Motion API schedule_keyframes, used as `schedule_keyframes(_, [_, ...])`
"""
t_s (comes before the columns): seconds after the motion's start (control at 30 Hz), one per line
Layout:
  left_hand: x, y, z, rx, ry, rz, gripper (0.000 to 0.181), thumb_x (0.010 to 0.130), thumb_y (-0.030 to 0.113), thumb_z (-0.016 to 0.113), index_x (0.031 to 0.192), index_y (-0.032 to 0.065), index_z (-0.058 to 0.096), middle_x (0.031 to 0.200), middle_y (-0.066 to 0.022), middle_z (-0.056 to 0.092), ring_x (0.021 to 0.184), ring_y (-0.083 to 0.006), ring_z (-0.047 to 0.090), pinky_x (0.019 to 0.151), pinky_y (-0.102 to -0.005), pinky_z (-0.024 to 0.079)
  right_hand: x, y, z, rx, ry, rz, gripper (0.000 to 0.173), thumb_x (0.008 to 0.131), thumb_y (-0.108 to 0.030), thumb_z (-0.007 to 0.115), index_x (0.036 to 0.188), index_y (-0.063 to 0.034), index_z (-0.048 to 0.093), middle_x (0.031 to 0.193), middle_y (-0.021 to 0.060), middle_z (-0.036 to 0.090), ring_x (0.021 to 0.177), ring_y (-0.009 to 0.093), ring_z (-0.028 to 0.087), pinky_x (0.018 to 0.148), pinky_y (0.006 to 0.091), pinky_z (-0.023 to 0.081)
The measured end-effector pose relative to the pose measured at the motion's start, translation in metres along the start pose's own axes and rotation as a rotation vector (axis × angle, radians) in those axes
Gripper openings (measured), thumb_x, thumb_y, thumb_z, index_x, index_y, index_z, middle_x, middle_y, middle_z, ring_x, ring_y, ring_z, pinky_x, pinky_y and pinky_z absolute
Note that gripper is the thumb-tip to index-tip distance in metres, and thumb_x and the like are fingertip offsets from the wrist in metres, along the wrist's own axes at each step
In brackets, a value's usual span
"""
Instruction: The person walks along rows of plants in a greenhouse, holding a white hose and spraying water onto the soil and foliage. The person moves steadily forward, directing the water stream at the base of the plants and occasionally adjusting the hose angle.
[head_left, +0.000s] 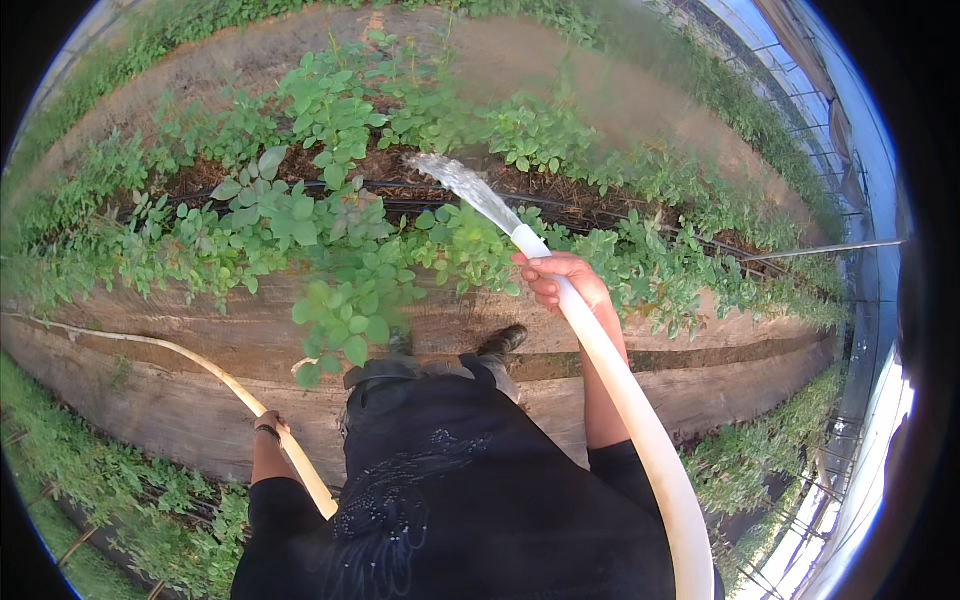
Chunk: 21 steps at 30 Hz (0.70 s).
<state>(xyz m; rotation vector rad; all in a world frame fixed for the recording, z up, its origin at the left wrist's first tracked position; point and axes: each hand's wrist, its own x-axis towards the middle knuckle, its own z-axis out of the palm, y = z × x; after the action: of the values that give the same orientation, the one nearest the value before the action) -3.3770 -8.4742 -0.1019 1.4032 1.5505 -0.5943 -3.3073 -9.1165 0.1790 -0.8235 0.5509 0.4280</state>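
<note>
My right hand (566, 281) is closed around a thick whitish hose (630, 405) a little behind its open end. Water (472, 187) pours from that end onto the mulched soil (386, 165) of a bed between leafy green plants (330, 112). Low at the left, my left hand (271, 424) grips another stretch of pale hose (199, 360), which trails off to the left along the path. Where the hose passes behind my body is hidden. Green shoots (349, 319) rise close in front of me.
Black drip lines (390, 187) run along the bed. I stand on a covered path (435, 322) with a darker strip along it. Another planted row (142, 480) lies behind me at the left. A thin rod (825, 249) and the greenhouse's plastic wall (870, 180) are at the right.
</note>
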Motion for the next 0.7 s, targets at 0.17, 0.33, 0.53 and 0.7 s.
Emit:
schedule_keyframes(0.17, [-0.011,-0.011,-0.007,-0.042,0.018,0.011,0.013,0.089,0.009,0.049,0.079,0.0023,0.047,0.056,-0.0082,0.047,0.042,-0.0213,0.048,0.039,-0.0357,0.045,0.010,0.001,0.006,0.017,-0.021,0.010,0.037,0.084,-0.007,0.061,0.115,0.0108,0.050,0.077,0.0046,0.056,0.049,0.005,0.044,0.039,0.0184,0.036])
schedule_keyframes(0.33, [-0.001,-0.017,-0.008,-0.018,0.032,-0.022,0.007,0.087,0.008,0.050,0.085,0.0019,0.046,0.057,-0.0077,0.046,0.043,-0.0216,0.049,0.040,-0.0367,0.046,-0.007,0.005,-0.011,0.046,0.068,0.002,0.038,0.085,-0.007,0.060,0.115,0.0114,0.049,0.077,0.0051,0.055,0.049,0.006,0.044,0.039,0.0192,0.036])
schedule_keyframes(0.53, [0.002,-0.011,-0.006,-0.039,0.033,-0.017,0.008,0.087,0.009,0.050,0.084,0.0036,0.045,0.058,-0.0072,0.046,0.043,-0.0215,0.049,0.041,-0.0368,0.045,-0.044,0.008,-0.051,0.149,0.198,-0.069,0.039,0.086,-0.008,0.058,0.117,0.0128,0.047,0.078,0.0052,0.055,0.048,0.005,0.043,0.040,0.0196,0.036])
schedule_keyframes(0.7, [0.005,0.004,0.001,-0.031,0.019,-0.058,0.008,0.087,0.011,0.049,0.083,0.0057,0.044,0.058,-0.0069,0.046,0.044,-0.0212,0.049,0.041,-0.0358,0.044,-0.075,0.010,-0.072,0.257,0.239,-0.167,0.038,0.087,-0.008,0.056,0.117,0.0135,0.047,0.079,0.0047,0.053,0.051,0.005,0.044,0.040,0.0190,0.036])
